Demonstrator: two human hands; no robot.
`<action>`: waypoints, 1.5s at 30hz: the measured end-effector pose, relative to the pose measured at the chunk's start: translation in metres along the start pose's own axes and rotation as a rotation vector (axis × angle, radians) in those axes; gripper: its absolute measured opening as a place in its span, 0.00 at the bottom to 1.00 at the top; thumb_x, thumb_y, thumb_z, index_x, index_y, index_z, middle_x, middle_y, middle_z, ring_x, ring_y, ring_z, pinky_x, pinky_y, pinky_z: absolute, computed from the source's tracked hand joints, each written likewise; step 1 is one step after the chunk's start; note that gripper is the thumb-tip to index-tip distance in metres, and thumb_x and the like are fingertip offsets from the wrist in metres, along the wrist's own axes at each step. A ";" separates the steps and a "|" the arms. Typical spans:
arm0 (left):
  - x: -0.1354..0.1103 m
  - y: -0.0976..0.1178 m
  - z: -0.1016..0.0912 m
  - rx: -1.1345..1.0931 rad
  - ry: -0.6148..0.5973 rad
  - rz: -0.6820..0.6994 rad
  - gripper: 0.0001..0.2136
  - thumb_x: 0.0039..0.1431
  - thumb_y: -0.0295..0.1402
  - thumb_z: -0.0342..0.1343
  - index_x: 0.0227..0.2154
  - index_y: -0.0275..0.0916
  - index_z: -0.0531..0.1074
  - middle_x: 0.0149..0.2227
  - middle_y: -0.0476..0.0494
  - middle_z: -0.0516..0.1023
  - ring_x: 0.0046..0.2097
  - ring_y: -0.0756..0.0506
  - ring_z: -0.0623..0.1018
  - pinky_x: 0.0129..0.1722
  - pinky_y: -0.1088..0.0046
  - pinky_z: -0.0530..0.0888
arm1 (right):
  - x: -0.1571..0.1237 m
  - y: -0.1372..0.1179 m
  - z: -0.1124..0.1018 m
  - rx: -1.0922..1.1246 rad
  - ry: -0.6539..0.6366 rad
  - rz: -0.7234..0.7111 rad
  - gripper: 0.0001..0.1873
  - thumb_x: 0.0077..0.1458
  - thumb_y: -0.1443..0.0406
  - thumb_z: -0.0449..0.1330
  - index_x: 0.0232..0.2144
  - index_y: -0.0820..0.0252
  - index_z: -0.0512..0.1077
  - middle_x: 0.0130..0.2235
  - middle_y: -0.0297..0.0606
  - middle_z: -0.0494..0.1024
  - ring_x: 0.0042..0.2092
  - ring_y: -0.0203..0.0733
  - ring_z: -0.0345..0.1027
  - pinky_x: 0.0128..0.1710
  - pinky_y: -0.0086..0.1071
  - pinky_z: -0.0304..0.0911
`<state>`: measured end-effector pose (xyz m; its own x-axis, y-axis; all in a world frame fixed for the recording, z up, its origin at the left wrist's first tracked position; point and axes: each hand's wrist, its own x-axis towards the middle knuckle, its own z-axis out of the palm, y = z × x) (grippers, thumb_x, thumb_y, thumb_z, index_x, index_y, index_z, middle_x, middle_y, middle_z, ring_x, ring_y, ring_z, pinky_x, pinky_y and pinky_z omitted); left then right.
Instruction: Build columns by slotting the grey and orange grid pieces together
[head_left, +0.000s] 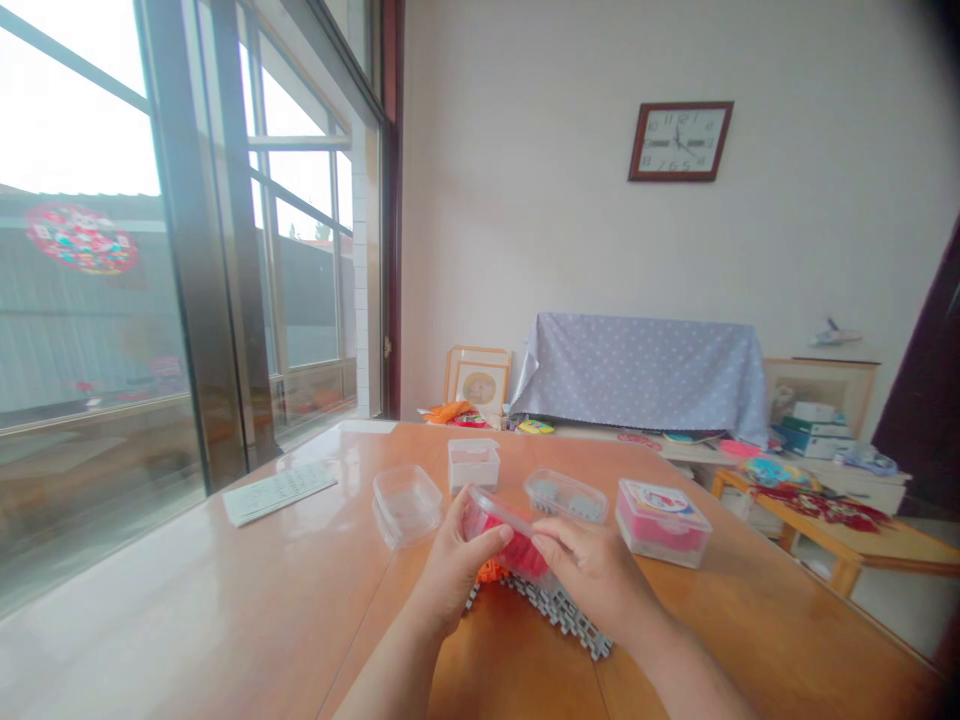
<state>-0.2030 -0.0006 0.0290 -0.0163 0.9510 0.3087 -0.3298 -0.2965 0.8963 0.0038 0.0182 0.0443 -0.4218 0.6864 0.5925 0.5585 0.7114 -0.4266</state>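
Observation:
Both my hands hold a small clear plastic box with red pieces inside (504,532), tilted above the wooden table (225,600). My left hand (450,570) grips its left end with the thumb on top. My right hand (592,570) grips its right end, fingers closed on the lid edge. Beneath the box lie a grey linked strip of pieces (566,612) and some orange pieces (489,572).
On the table stand an empty clear box (406,503), a white box (473,463), a clear box with grey pieces (565,495), a lidded box of red pieces (663,520) and a printed sheet (279,491). A low table with clutter (825,505) stands right, windows left.

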 end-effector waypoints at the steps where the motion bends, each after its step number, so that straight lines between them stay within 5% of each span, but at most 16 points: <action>1: 0.000 0.000 0.000 -0.002 -0.005 -0.004 0.31 0.51 0.38 0.70 0.59 0.39 0.69 0.53 0.35 0.77 0.53 0.36 0.76 0.55 0.60 0.70 | 0.000 0.000 0.000 -0.011 -0.003 -0.002 0.14 0.67 0.59 0.53 0.43 0.46 0.79 0.39 0.34 0.83 0.40 0.45 0.77 0.41 0.36 0.67; 16: -0.001 0.000 0.003 -0.078 0.002 -0.023 0.34 0.48 0.35 0.72 0.60 0.41 0.69 0.59 0.36 0.75 0.59 0.33 0.73 0.59 0.58 0.70 | 0.000 -0.003 -0.005 -0.021 -0.020 0.001 0.13 0.65 0.59 0.55 0.38 0.47 0.80 0.35 0.35 0.83 0.37 0.45 0.76 0.40 0.36 0.67; 21: -0.002 0.004 0.004 -0.196 -0.076 -0.039 0.27 0.54 0.40 0.68 0.56 0.41 0.71 0.55 0.35 0.77 0.55 0.35 0.76 0.53 0.59 0.73 | -0.001 0.005 -0.002 0.187 0.208 0.079 0.14 0.65 0.54 0.55 0.43 0.50 0.79 0.44 0.39 0.83 0.46 0.48 0.76 0.48 0.37 0.68; 26: -0.001 0.001 0.003 -0.258 -0.082 -0.039 0.27 0.54 0.43 0.67 0.55 0.42 0.71 0.52 0.37 0.78 0.52 0.36 0.79 0.51 0.60 0.74 | 0.003 0.026 0.006 0.375 0.418 0.326 0.21 0.65 0.49 0.54 0.49 0.54 0.77 0.51 0.44 0.81 0.54 0.51 0.73 0.55 0.43 0.66; 30: -0.002 0.001 0.002 -0.265 -0.134 -0.069 0.27 0.53 0.42 0.68 0.55 0.43 0.72 0.50 0.37 0.80 0.50 0.36 0.79 0.51 0.59 0.73 | 0.006 0.041 0.012 0.620 0.366 0.529 0.27 0.62 0.45 0.56 0.49 0.57 0.78 0.51 0.47 0.81 0.52 0.53 0.75 0.47 0.41 0.72; 34: -0.003 0.000 0.002 -0.284 -0.207 -0.106 0.25 0.54 0.43 0.67 0.55 0.43 0.72 0.48 0.38 0.80 0.51 0.36 0.79 0.51 0.60 0.72 | 0.004 0.044 0.013 0.840 0.224 0.695 0.27 0.57 0.45 0.61 0.44 0.60 0.80 0.40 0.45 0.84 0.41 0.51 0.79 0.33 0.35 0.71; 38: -0.001 -0.009 0.001 -0.324 -0.185 -0.130 0.24 0.58 0.45 0.64 0.55 0.45 0.72 0.50 0.39 0.79 0.52 0.37 0.78 0.51 0.61 0.73 | 0.001 0.039 0.017 0.928 0.036 0.668 0.19 0.56 0.51 0.62 0.40 0.59 0.80 0.33 0.40 0.82 0.32 0.43 0.75 0.25 0.28 0.62; 42: 0.002 -0.022 0.002 -0.370 -0.045 -0.245 0.29 0.58 0.57 0.57 0.56 0.43 0.72 0.52 0.37 0.79 0.52 0.36 0.78 0.50 0.60 0.74 | 0.002 0.028 0.023 0.846 0.115 0.656 0.19 0.57 0.50 0.60 0.41 0.57 0.79 0.32 0.37 0.81 0.28 0.40 0.69 0.21 0.27 0.55; 45: 0.003 -0.026 0.004 -0.443 -0.051 -0.298 0.35 0.57 0.63 0.53 0.56 0.40 0.72 0.53 0.34 0.79 0.53 0.34 0.78 0.51 0.57 0.74 | 0.003 0.015 0.025 0.768 0.138 0.645 0.21 0.58 0.47 0.59 0.40 0.57 0.79 0.32 0.37 0.80 0.30 0.42 0.70 0.23 0.28 0.57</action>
<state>-0.1905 0.0095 0.0074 0.1811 0.9796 0.0868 -0.6800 0.0609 0.7306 -0.0071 0.0351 0.0225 -0.0882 0.9853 0.1465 0.0190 0.1487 -0.9887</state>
